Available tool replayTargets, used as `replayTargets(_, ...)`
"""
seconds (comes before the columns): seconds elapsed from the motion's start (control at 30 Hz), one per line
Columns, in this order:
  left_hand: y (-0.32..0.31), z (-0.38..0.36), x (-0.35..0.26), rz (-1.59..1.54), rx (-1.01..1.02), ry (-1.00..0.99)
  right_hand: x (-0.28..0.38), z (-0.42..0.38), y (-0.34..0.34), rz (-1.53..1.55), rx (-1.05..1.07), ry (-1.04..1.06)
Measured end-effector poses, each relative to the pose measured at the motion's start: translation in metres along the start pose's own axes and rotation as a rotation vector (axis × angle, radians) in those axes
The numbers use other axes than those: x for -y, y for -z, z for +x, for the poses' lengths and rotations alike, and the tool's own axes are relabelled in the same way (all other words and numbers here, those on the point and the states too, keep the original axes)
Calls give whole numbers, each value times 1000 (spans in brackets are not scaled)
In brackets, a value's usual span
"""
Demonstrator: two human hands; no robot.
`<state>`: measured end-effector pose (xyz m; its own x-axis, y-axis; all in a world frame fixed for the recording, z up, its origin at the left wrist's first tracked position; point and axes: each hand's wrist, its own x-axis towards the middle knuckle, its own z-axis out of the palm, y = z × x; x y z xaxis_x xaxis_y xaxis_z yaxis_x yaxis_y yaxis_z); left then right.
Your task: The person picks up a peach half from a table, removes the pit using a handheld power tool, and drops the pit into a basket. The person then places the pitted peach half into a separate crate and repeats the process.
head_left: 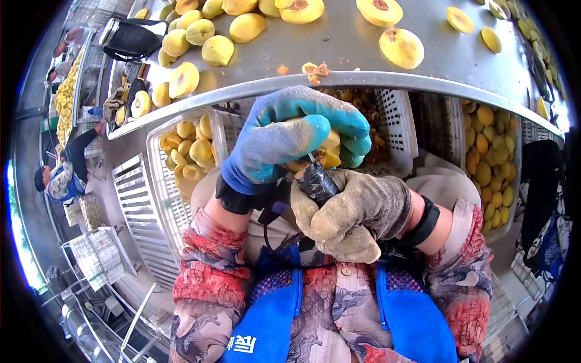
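Observation:
My left hand (293, 130), in a blue and teal work glove, curls around a yellow peach piece (330, 158), mostly hidden by the fingers. My right hand (351, 212), in a worn beige knit glove, grips the black-taped handle (317, 183) of a small tool. Its thin metal shaft points at the peach; the tip is hidden in the fruit or behind it. Both hands meet just in front of the metal table edge, above a white crate (396, 121) of brownish peach scraps.
The metal table (339, 51) carries halved peaches (401, 48) and a pile of whole ones (200, 31). Crates of peaches stand below, at left (196, 154) and right (491, 163). A black bag (130, 39) lies at the table's left end. Another person (63, 178) sits far left.

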<state>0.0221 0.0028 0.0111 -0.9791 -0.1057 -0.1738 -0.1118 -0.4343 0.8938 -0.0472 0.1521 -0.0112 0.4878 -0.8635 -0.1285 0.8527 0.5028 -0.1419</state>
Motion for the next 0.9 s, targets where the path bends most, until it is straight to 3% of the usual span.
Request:
replayTargets(0.13,2,4,5,-196,46,-96,3,0,1,-2,4,33)
replayTargets(0.27,1,11,10,-61,-192,-160,17,2,-13,-528,-394,79)
replayTargets(0.3,0,11,9,-60,-210,-171,24,5,-22,-726,-556,6)
replayTargets(0.4,0,14,14,-100,-323,-235,-2,29,5,-1677,-1030,534)
replayTargets(0.53,13,12,6,-172,-412,-286,0,25,30,-1928,-974,391)
replayTargets(0.63,28,-11,-16,-64,-486,-474,2,21,34,-2267,-1029,-102)
replayTargets(0.7,53,-43,-35,307,-709,-523,2,13,57,-2326,-1008,-446)
replayTargets(0.73,71,-62,-41,260,-823,-544,1,9,71,-2279,-947,-606)
replayTargets(0.77,78,-84,-60,765,-909,-248,-3,7,75,-2272,-982,-500)
replayTargets(0.8,114,-105,-66,1495,-795,-140,-1,5,68,-2309,-961,-424)
replayTargets(0.87,153,-125,-64,1931,-634,-232,1,2,55,-2325,-966,-342)
replayTargets(0.9,139,-109,-68,2015,-569,-382,1,3,52,-2298,-957,-343)
